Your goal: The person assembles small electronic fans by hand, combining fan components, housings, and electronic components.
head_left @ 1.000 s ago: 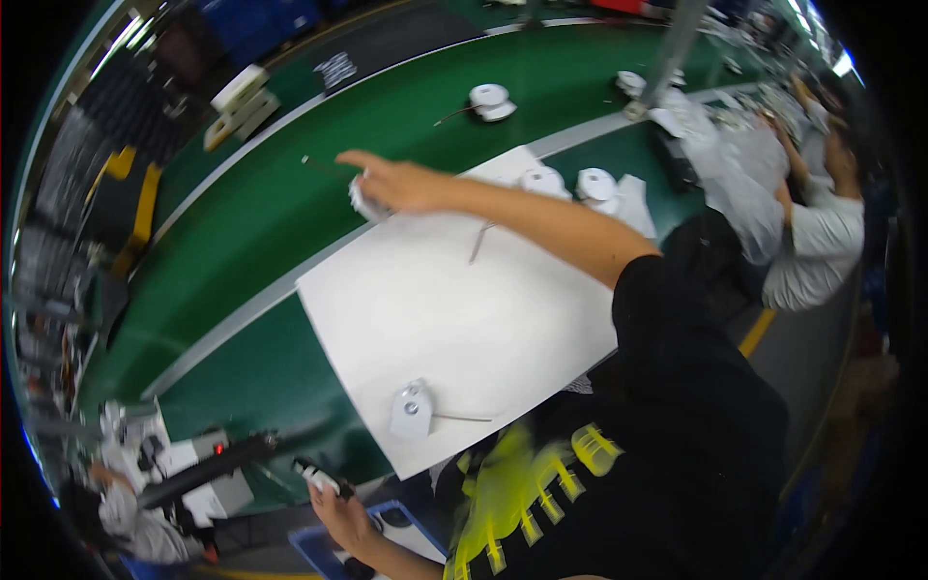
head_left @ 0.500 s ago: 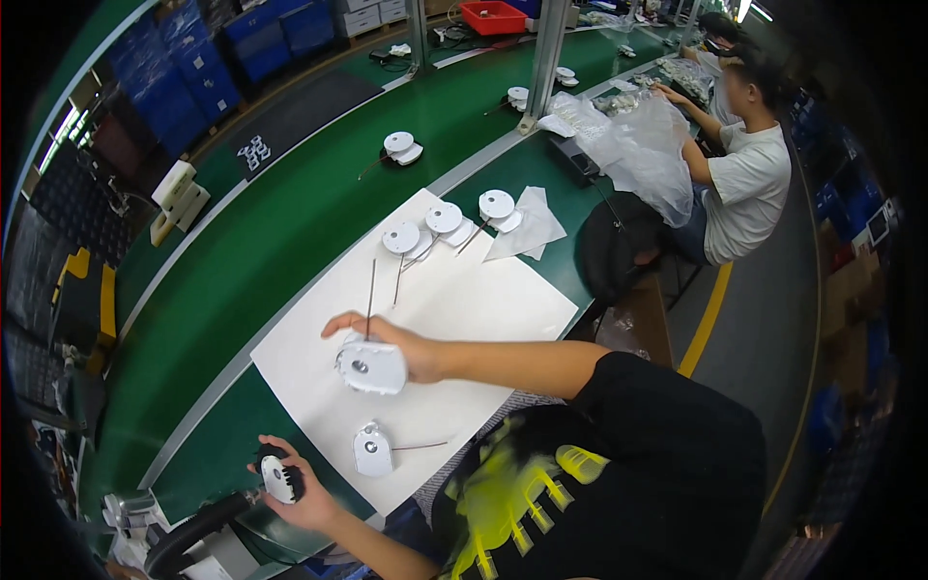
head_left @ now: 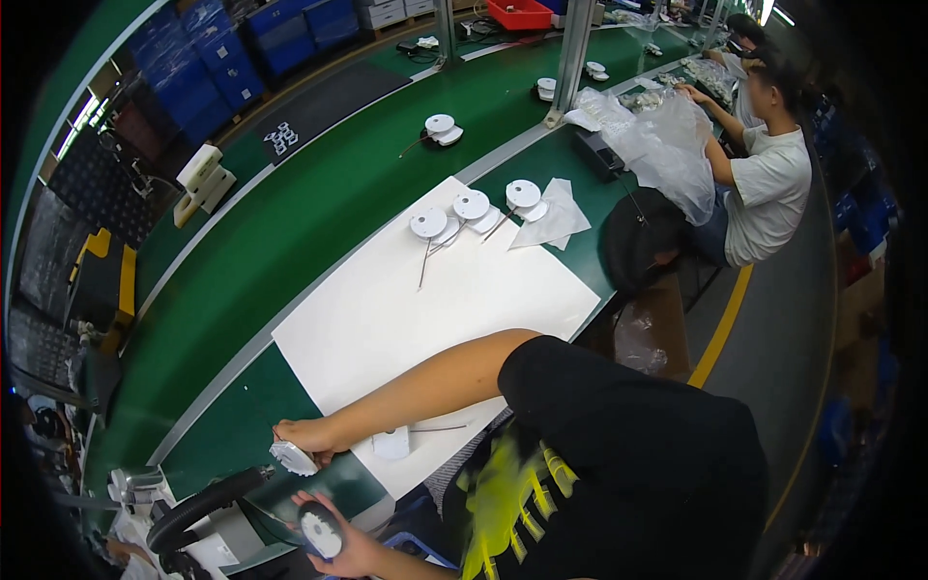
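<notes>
My right hand [head_left: 307, 437] reaches across the white sheet [head_left: 464, 309] to the left and grips a white disc-shaped part [head_left: 293, 458] with a notched edge. Just below it, my left hand [head_left: 356, 555] holds a round black-rimmed piece [head_left: 321, 530] with a white face, slightly blurred. The two pieces are close together but apart. On the sheet's near part lies another white part [head_left: 391, 444] with a thin wire, half covered by my right forearm. A black curved handle [head_left: 208, 507] stands just left of my hands.
Several white wired discs [head_left: 471, 204] sit at the sheet's far end, beside a thin translucent sheet [head_left: 554, 220]. Another disc unit [head_left: 442, 130] rests on the green belt [head_left: 319, 208]. A metal post [head_left: 572, 58] rises behind. At right, a seated person [head_left: 768, 184] handles plastic bags [head_left: 667, 145].
My right hand has carried its white part from above the sheet down and left, close to my left hand. My left hand has lowered and turned its piece. The whole view has shifted slightly.
</notes>
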A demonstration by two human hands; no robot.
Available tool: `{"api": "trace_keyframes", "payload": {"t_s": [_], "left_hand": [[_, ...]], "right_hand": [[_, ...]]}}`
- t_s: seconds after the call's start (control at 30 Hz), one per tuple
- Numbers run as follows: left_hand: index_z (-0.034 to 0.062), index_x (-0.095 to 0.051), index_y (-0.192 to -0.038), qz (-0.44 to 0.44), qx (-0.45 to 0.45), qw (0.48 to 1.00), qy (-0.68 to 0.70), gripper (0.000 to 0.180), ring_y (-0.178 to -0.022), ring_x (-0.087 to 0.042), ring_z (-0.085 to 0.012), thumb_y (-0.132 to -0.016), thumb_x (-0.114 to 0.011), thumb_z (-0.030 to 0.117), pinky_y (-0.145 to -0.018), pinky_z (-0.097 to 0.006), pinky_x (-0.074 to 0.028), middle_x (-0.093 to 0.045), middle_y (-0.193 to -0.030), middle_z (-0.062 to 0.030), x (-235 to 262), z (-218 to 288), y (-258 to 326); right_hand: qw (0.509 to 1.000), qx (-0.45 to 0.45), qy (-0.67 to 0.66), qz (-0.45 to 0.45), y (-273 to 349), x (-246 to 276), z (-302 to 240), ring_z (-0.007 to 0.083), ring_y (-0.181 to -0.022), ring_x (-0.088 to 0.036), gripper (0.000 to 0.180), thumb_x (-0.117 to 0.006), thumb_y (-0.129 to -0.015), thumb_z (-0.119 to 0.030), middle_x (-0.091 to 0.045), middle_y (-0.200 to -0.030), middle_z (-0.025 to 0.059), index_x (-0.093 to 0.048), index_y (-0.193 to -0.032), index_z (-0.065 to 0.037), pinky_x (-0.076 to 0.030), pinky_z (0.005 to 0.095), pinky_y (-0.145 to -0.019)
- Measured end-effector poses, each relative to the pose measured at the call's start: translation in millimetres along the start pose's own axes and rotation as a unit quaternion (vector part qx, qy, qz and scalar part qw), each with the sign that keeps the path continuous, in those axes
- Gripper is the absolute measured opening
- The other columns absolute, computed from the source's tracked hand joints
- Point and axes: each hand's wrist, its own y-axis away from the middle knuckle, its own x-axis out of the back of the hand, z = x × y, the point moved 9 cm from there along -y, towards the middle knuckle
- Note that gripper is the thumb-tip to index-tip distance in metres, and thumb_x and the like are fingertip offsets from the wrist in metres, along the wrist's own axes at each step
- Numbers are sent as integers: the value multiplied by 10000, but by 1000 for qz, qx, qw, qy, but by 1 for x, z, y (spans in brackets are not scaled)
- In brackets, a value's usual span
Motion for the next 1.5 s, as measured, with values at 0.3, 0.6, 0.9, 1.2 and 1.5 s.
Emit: {"api": "trace_keyframes", "payload": {"t_s": [0.3,0.6,0.9,1.2,1.5], "left_hand": [[-71,-501,-1270,76,50,994,55,581,-1333,-354,-458,-844,-584,315,-944,-518,-442,-459,-1364,-264,32,32,28],[59,-543,-1317,21,197,979,37,527,-1298,-427,-378,-907,-507,388,-1099,-631,-284,-503,-1365,-230,23,-64,-71],[236,-451,-1408,-41,264,958,103,545,-1289,-446,-423,-914,-426,463,-996,-605,-393,-433,-1421,-275,-28,-117,-27],[49,-342,-1404,-160,-39,951,-261,661,-1231,-487,-294,-940,-429,512,-1067,-431,-363,-467,-1356,-201,-88,-95,18],[39,-290,-1435,-242,-127,874,-401,786,-1270,-449,-314,-910,-395,614,-1064,-457,-356,-411,-1389,-218,-107,-102,34]], "right_hand": [[986,6,-165,-23,5,-22,15,132,-532,-513,381,-278,-975,-556,-577,-811,3,-497,-1068,-259,-328,256,-395],[940,112,-298,-125,66,16,-25,232,-1009,-666,518,-466,-923,-571,-660,-1135,123,-570,-1212,-154,-559,325,-686],[968,213,-130,27,129,27,-45,203,-832,-655,434,-384,-1003,-469,-623,-1146,91,-527,-1164,-92,-516,298,-619],[657,466,561,191,193,-46,-87,296,-705,-570,400,-591,-843,-332,-566,-948,120,-525,-1145,-77,-472,382,-575],[617,496,579,197,214,-50,-88,286,-683,-536,445,-590,-836,-376,-501,-904,120,-518,-1162,-83,-449,380,-554]]}}
